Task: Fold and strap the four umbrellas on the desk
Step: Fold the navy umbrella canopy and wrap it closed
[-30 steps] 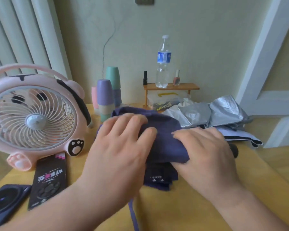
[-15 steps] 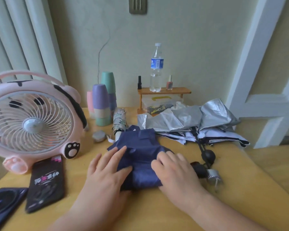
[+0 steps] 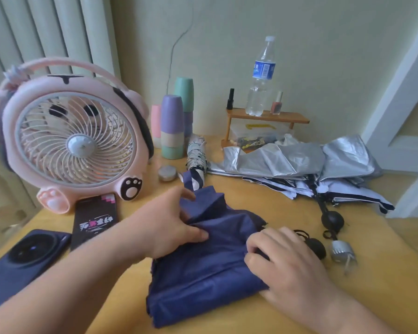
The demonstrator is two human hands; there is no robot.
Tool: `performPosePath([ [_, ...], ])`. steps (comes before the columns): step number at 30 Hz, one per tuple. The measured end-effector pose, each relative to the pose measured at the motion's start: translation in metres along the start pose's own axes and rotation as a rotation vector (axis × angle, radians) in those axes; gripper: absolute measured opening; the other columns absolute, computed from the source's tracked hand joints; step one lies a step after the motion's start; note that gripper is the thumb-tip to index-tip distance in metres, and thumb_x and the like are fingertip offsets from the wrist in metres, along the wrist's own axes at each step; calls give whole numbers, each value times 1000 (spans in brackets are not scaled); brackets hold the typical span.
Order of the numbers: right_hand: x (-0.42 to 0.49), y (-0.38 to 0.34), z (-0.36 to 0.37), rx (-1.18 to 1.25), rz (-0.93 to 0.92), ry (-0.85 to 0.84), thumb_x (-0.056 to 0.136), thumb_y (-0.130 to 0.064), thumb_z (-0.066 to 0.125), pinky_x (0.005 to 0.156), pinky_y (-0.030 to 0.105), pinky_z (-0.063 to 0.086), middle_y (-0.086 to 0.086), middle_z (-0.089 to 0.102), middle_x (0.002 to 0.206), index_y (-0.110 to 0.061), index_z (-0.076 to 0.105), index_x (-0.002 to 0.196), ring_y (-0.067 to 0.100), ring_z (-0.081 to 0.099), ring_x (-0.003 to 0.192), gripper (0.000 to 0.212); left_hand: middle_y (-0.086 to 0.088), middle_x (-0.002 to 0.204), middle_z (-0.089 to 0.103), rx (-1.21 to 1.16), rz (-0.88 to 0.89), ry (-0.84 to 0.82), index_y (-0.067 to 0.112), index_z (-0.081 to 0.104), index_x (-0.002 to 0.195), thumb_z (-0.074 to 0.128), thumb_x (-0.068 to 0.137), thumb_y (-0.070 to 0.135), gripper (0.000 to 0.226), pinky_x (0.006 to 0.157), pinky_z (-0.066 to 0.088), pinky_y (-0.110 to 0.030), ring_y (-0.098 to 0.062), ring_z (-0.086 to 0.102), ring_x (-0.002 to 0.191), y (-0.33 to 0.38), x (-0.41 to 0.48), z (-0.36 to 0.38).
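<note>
A navy blue umbrella [image 3: 203,266] lies loosely bunched on the wooden desk [image 3: 372,297] in front of me. My left hand [image 3: 164,227] pinches a fold of its fabric on the upper left. My right hand [image 3: 282,263] grips the fabric on its right side, near its black handle [image 3: 316,247]. A small patterned umbrella [image 3: 197,153] lies rolled up behind it. A silver umbrella [image 3: 299,157] sprawls loose at the back right on top of a white one with dark trim [image 3: 348,194].
A pink desk fan [image 3: 75,141] stands at the left, with a phone [image 3: 94,220] and a dark device [image 3: 22,256] in front. Stacked cups [image 3: 174,126], a small wooden shelf [image 3: 266,116] with a water bottle [image 3: 261,75] line the wall. A silver cap [image 3: 340,249] lies at right.
My view has come closer and lower. My left hand moved from lying flat on the navy fabric to pinching a fold. My right hand shifted to the umbrella's right side.
</note>
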State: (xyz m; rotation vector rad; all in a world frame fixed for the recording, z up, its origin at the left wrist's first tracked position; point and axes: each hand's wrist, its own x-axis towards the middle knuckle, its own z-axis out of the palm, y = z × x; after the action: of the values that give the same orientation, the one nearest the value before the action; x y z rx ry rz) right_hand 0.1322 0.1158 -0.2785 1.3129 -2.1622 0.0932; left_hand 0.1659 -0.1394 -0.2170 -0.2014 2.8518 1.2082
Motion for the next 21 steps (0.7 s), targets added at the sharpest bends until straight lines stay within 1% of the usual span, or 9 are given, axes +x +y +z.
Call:
performPosePath([
  [2, 1, 0, 0, 21, -29, -7, 60, -10, 54, 61, 37, 39, 2, 56, 84, -15, 57, 77, 26, 52, 71, 17, 6, 86, 70, 83, 32, -115, 33, 61, 115, 89, 72, 31, 51, 76, 53, -31, -15, 65, 80, 8, 11, -10],
  [5, -1, 2, 1, 38, -21, 11, 59, -7, 58, 64, 38, 39, 1, 57, 86, -14, 58, 78, 26, 54, 73, 20, -9, 91, 76, -227, 18, -271, 18, 78, 86, 83, 73, 6, 18, 89, 58, -39, -26, 71, 87, 12, 29, -20],
  [7, -2, 2, 2, 47, -27, 25, 61, -6, 53, 65, 37, 37, 2, 57, 85, -14, 59, 78, 27, 55, 73, 20, -11, 76, 67, -340, -8, -173, 14, 76, 73, 74, 82, -8, 23, 71, 55, -30, -23, 62, 69, 5, 43, -25],
  [10, -1, 2, 2, 53, -29, 26, 62, -6, 49, 67, 35, 34, 1, 56, 86, -14, 58, 79, 27, 54, 74, 21, -10, 72, 54, -251, -18, -33, 10, 71, 83, 77, 88, 10, 8, 48, 45, -22, -20, 50, 60, 3, 50, -31],
  [13, -1, 3, 3, 74, -16, 26, 55, -3, 59, 65, 37, 38, 0, 55, 87, -15, 55, 78, 25, 52, 77, 26, -4, 92, 73, -229, -147, -272, 10, 72, 103, 87, 76, 41, 43, 66, 58, -33, -25, 69, 83, 0, 38, -29],
  [15, -1, 3, 3, 85, -17, 13, 51, -4, 65, 64, 38, 40, -1, 53, 88, -15, 52, 77, 24, 51, 78, 32, -8, 111, 77, -171, -186, -487, 10, 73, 112, 94, 68, 37, 56, 95, 57, -52, -33, 72, 106, -4, 27, -29],
  [17, -1, 4, 3, 89, -18, 9, 51, -4, 67, 64, 37, 39, -1, 53, 88, -15, 52, 77, 24, 51, 78, 32, -19, 114, 74, -156, -150, -528, 4, 72, 113, 91, 67, 25, 54, 100, 51, -62, -42, 69, 109, -7, 22, -31],
  [19, -1, 4, 3, 99, -16, 20, 56, -5, 59, 64, 36, 38, -1, 53, 88, -14, 52, 77, 25, 51, 77, 24, -18, 103, 76, -212, -92, -411, 3, 76, 102, 89, 68, 18, 39, 82, 59, -47, -38, 72, 92, -11, 24, -33],
  [21, -1, 3, 3, 114, -6, 19, 61, -9, 50, 63, 37, 39, -1, 53, 88, -14, 54, 78, 26, 53, 78, 18, -6, 79, 68, -305, 6, -223, 14, 77, 82, 85, 78, 16, 9, 57, 48, -24, -18, 59, 69, -6, 25, -33],
])
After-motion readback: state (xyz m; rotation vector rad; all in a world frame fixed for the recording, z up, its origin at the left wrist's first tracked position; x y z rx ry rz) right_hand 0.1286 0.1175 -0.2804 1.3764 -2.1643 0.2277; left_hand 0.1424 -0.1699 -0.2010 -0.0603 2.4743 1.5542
